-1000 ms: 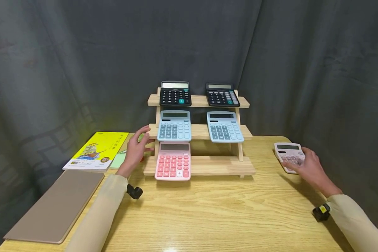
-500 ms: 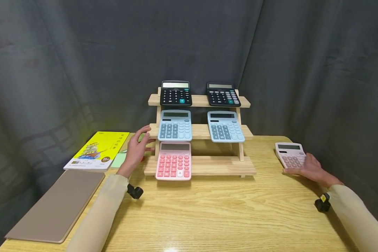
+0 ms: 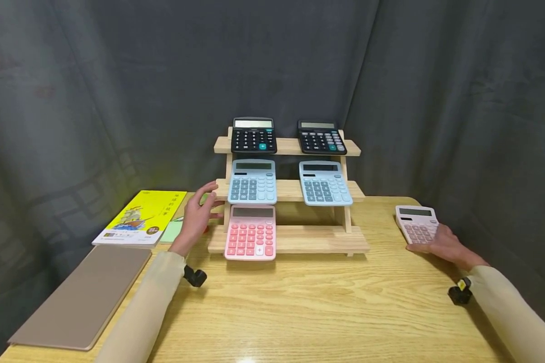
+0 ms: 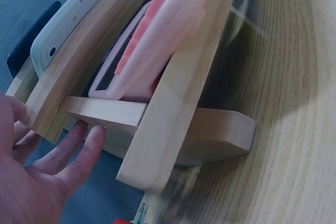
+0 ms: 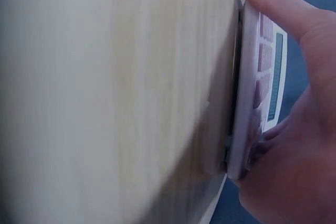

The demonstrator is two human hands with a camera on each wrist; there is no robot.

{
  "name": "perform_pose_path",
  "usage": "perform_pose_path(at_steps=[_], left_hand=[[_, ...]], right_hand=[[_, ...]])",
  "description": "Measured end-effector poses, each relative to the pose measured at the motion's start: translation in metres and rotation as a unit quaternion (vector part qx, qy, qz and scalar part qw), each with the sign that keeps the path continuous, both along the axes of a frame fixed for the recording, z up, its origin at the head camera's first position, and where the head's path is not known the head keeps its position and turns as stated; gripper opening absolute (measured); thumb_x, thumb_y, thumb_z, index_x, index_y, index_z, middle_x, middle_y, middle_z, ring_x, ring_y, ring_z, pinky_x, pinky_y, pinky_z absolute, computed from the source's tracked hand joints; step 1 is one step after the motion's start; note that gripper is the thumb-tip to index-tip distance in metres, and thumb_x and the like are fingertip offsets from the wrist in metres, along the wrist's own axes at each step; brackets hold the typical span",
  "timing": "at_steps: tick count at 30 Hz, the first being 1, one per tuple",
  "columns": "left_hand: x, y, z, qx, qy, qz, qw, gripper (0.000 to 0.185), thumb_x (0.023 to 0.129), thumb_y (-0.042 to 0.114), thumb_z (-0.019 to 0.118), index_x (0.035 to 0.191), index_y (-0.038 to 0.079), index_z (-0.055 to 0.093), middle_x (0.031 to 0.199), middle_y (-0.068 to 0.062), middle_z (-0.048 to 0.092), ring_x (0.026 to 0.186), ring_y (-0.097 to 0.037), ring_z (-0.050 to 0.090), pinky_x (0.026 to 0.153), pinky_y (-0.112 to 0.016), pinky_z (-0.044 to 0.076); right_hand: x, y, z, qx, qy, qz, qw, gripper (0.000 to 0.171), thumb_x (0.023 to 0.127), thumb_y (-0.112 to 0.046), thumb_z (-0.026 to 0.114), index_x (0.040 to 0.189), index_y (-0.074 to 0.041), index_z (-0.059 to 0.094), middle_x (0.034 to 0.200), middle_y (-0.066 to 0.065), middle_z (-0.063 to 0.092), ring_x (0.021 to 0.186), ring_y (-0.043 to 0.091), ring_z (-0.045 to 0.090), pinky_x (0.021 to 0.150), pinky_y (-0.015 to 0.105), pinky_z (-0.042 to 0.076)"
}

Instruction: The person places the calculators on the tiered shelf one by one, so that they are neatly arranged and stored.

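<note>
My right hand (image 3: 444,244) holds a pale pink calculator (image 3: 418,221) by its near edge and right side, at the table's far right. In the right wrist view, the calculator (image 5: 245,103) stays close to the tabletop, with the thumb (image 5: 275,1) along one edge. On the left, my left hand (image 3: 196,216) is spread at the end of the wooden rack (image 3: 318,239). Its fingertips (image 4: 94,135) lie right at the side brace and shelf end. A brighter pink calculator (image 3: 251,237) leans on the bottom shelf.
Two light blue calculators, left (image 3: 252,181) and right (image 3: 325,182), lean on the middle shelf. Black ones, left (image 3: 253,135) and right (image 3: 321,137), fill the top. A yellow book (image 3: 141,217) and brown notebook (image 3: 82,297) lie left. A dark curtain (image 3: 272,60) hangs behind.
My right thumb has slid from over the keys down to the near edge of the pale pink calculator. The calculator barely shifts; the left hand and rack look the same.
</note>
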State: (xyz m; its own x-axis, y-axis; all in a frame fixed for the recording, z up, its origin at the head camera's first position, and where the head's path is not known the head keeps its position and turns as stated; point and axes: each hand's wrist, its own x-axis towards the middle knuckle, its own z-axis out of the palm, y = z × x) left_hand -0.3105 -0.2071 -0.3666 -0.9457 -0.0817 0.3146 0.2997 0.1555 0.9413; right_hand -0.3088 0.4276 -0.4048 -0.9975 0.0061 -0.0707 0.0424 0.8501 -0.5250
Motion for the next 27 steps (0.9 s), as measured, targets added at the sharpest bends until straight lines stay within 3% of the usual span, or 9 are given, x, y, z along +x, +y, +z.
perform_pose_path(at_steps=[6, 12, 19, 23, 27], left_hand=[[-0.003, 0.0, -0.006, -0.006, 0.014, 0.004, 0.9999, 0.045, 0.109, 0.028, 0.049, 0.149, 0.009, 0.047, 0.159, -0.001, 0.037, 0.122, -0.043, 0.059, 0.088, -0.057, 0.057], [-0.004, 0.0, -0.005, -0.007, 0.014, 0.011, 0.9998, 0.045, 0.109, 0.028, 0.049, 0.149, 0.009, 0.048, 0.158, -0.001, 0.039, 0.121, -0.043, 0.06, 0.088, -0.06, 0.055], [-0.003, 0.0, -0.006, -0.007, 0.01, 0.011, 0.9999, 0.045, 0.109, 0.028, 0.049, 0.149, 0.01, 0.047, 0.158, -0.002, 0.038, 0.122, -0.043, 0.059, 0.089, -0.057, 0.057], [-0.003, 0.0, -0.006, -0.006, 0.011, 0.01, 0.9999, 0.045, 0.109, 0.028, 0.049, 0.149, 0.009, 0.047, 0.158, -0.002, 0.039, 0.121, -0.042, 0.06, 0.088, -0.058, 0.057], [-0.004, 0.0, -0.006, -0.007, 0.013, 0.013, 0.9998, 0.045, 0.109, 0.029, 0.049, 0.149, 0.009, 0.048, 0.158, -0.002, 0.039, 0.12, -0.042, 0.06, 0.087, -0.059, 0.057]], right_hand=[[0.004, -0.005, 0.003, 0.005, 0.029, 0.004, 1.0, 0.12, 0.082, -0.051, 0.079, 0.147, 0.021, 0.008, 0.138, 0.047, 0.025, 0.116, 0.058, 0.037, 0.1, 0.078, 0.034], [0.011, -0.012, 0.005, -0.037, 0.049, 0.013, 0.998, 0.112, 0.085, -0.044, 0.08, 0.15, 0.017, 0.013, 0.143, 0.042, 0.031, 0.121, 0.055, 0.039, 0.102, 0.074, 0.034], [0.029, -0.025, 0.008, -0.022, 0.061, 0.011, 0.998, 0.115, 0.083, -0.043, 0.083, 0.147, 0.022, 0.013, 0.138, 0.043, 0.034, 0.114, 0.052, 0.044, 0.095, 0.067, 0.041], [0.042, -0.042, 0.013, -0.008, 0.114, 0.029, 0.993, 0.107, 0.078, -0.037, 0.088, 0.143, 0.021, 0.025, 0.128, 0.037, 0.046, 0.105, 0.045, 0.051, 0.084, 0.049, 0.048], [0.058, -0.064, 0.019, -0.009, 0.143, 0.052, 0.988, 0.112, 0.075, -0.033, 0.091, 0.147, 0.019, 0.022, 0.131, 0.037, 0.044, 0.107, 0.045, 0.049, 0.085, 0.05, 0.045]])
